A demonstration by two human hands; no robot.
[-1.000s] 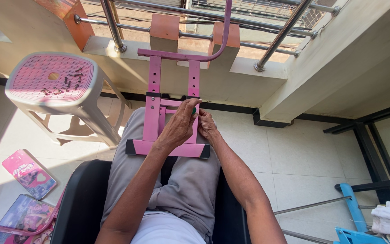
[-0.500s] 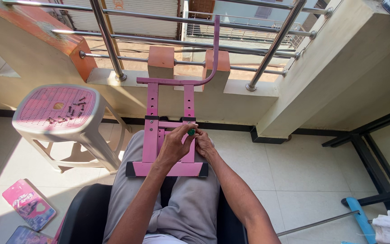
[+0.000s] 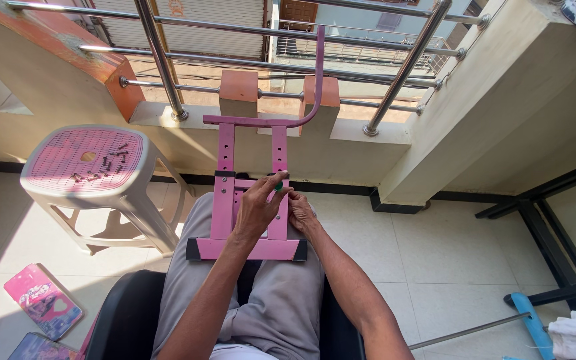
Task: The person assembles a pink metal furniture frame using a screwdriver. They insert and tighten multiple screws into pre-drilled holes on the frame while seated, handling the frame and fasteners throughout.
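Your left hand (image 3: 256, 212) pinches small green-handled tool (image 3: 278, 186) at right upright of pink metal frame (image 3: 225, 200); right hand (image 3: 301, 213) curls around that upright, steadying it. Frame rests on your lap, leaning toward railing (image 3: 161, 60). Risks: tool slipping off fastener; frame sliding off knees; loose screws (image 3: 105, 162) rolling off plastic stool (image 3: 85, 167).

My lap (image 3: 281, 300) carried the pink metal frame (image 3: 248, 248), its base bar lying across my thighs. Left of the frame, a plastic stool (image 3: 85, 167) stood on the tiled floor (image 3: 435, 267), small dark pieces, probably screws (image 3: 105, 163), scattered on its seat. Pink panels (image 3: 41, 300) lay on the floor below the stool.
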